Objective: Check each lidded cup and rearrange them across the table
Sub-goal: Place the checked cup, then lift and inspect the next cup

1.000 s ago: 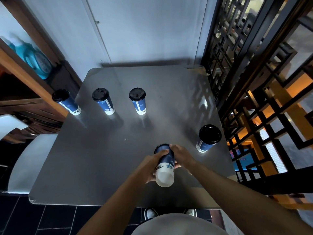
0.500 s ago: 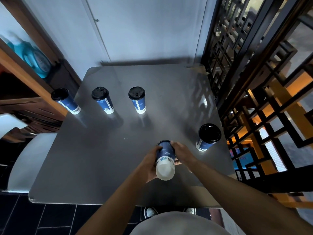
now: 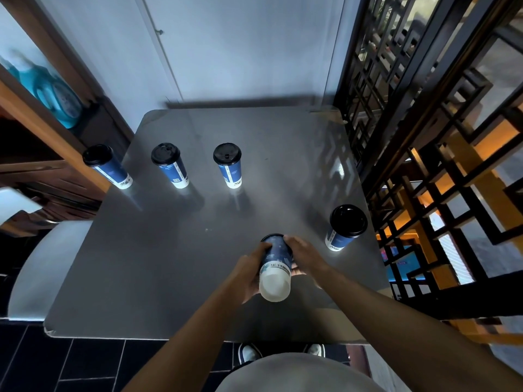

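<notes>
While both hands, left point(image 3: 250, 274) and right point(image 3: 304, 257), grip tapered blue paper cup point(image 3: 275, 267), white base up, above brushed-steel table point(image 3: 158, 264).

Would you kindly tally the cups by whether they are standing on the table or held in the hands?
Standing on the table: 4
Held, tipped, by left hand and right hand: 1
Total: 5

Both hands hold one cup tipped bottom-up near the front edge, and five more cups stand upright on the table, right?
Not quite: the head view shows four upright cups, not five. Both hands, left hand and right hand, do hold the tipped cup.
</notes>
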Available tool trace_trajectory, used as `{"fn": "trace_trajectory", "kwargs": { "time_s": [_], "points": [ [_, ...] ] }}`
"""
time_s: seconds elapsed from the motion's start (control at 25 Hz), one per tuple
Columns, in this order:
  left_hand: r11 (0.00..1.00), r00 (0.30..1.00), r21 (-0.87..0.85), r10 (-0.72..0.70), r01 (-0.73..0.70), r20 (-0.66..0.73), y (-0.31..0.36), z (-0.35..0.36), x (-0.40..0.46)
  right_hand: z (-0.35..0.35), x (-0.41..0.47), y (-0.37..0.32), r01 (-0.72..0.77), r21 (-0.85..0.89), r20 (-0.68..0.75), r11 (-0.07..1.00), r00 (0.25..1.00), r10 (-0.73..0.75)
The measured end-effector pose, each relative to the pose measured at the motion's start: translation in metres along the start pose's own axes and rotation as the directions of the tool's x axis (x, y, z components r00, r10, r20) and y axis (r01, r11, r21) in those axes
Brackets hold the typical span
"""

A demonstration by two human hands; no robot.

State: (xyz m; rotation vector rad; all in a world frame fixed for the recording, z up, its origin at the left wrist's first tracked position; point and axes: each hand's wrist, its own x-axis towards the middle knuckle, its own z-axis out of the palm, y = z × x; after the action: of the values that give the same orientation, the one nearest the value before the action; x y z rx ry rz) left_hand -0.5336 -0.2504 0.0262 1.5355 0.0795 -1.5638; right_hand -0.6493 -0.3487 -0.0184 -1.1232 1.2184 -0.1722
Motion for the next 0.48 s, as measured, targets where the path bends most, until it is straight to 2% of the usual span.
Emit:
{"fn": "trace_trajectory", "kwargs": {
  "time_s": [0.08,0.16,0.28,0.36,0.48],
  "points": [
    [0.989,0.996,-0.138,-0.041,0.052,0.082,0.001,0.003,-0.009,0.000,-0.001,-0.001,-0.019,0.030,0.012,0.999,1.000,0.019],
    [0.985,0.993,-0.161,-0.044,0.062,0.110,-0.001,0.004,-0.010,0.001,0.000,-0.001,-0.014,0.013,0.015,1.000,1.000,0.014],
    [0.988,0.996,-0.146,-0.039,0.050,0.077,-0.002,0.004,-0.009,0.003,-0.001,0.000,-0.007,-0.017,0.010,1.000,1.000,0.007],
    [0.997,1.000,-0.071,0.003,-0.002,0.014,-0.005,0.000,0.000,0.002,-0.001,0.001,0.002,-0.043,-0.004,0.999,1.000,-0.002],
    [0.971,0.985,0.230,0.099,-0.065,-0.138,-0.010,-0.006,0.007,0.001,-0.003,0.001,0.051,-0.120,-0.017,0.991,0.998,-0.053]
  ]
}}
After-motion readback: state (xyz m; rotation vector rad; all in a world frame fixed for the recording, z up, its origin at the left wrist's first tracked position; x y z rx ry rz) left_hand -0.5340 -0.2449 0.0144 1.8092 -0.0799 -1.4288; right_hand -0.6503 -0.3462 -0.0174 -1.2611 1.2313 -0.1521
